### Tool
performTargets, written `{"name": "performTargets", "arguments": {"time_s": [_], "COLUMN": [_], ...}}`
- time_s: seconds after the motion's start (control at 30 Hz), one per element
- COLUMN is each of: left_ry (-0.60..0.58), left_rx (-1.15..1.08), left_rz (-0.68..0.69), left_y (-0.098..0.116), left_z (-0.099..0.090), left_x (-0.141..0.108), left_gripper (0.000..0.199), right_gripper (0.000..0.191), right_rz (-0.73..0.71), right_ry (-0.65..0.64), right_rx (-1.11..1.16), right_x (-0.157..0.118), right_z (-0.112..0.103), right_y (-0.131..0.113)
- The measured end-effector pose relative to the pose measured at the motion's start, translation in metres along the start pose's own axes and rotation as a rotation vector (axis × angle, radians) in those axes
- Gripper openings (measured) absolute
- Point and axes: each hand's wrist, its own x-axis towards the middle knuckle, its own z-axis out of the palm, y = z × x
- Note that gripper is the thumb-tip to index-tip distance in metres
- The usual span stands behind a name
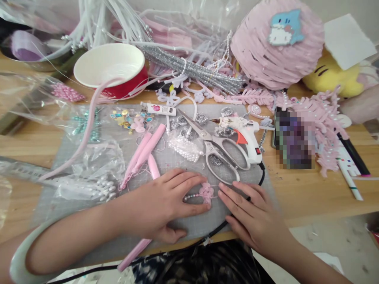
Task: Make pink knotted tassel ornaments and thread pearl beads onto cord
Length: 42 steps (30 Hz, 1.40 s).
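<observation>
We have a small pink flower [206, 192] lying on the grey mat [51, 209], with a short string of beads [192, 195] running from its left side. The step in hand looks like arranging the flower and its beads. From here the next move calls for light fingertips, keeping the fine thread [216, 185] on the right from snagging or slipping.

Our left hand [156, 201] has an open grip: the flower sits between the tips of its index and middle fingers, the beads run back under the spread hand, and the thumb lies apart. Our right hand [251, 213] lies just beside the flower on its right, fingers stretched out near the thread; we cannot tell whether its grip pinches it.

Just beyond our hands lie the scissors [209, 142], the glue gun [251, 142] and a bag of white beads [185, 148]. Pink tassels [146, 154] lie to the left. Farther back on the worktop [296, 197] stands a red and white bowl [127, 88].
</observation>
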Motion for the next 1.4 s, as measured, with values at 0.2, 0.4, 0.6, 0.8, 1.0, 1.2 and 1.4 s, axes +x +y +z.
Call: {"name": "performTargets", "arguments": {"time_s": [0.2, 0.4, 0.6, 0.8, 1.0, 1.2, 1.4], "left_ry": [-0.025, -0.059, -0.074, -0.071, -0.077, -0.075, -0.092], "left_rx": [0.007, 0.028, 0.036, 0.046, 0.039, 0.017, 0.02], "left_rz": [-0.017, -0.019, -0.031, -0.014, -0.016, -0.02, -0.014], "left_y": [0.002, 0.003, 0.004, 0.004, 0.003, 0.003, 0.002], "left_z": [0.0, -0.001, -0.002, -0.004, -0.005, -0.005, -0.006], "left_x": [0.0, -0.001, -0.002, -0.003, -0.005, -0.009, -0.009], "left_gripper": [0.064, 0.067, 0.066, 0.063, 0.063, 0.064, 0.065], "right_gripper": [0.035, 0.037, 0.038, 0.037, 0.035, 0.033, 0.033], "right_rz": [0.03, 0.057, 0.082, 0.081, 0.072, 0.054, 0.054], "right_ry": [-0.009, -0.007, 0.01, 0.019, 0.028, 0.037, 0.032], "right_rx": [-0.016, -0.002, 0.039, 0.018, 0.011, -0.009, -0.011], "right_x": [-0.004, -0.008, -0.011, -0.01, -0.007, -0.004, -0.004], "right_z": [0.004, 0.008, 0.012, 0.01, 0.007, 0.005, 0.005], "right_y": [0.0, 0.0, 0.0, -0.001, -0.001, -0.001, 0.0]}}
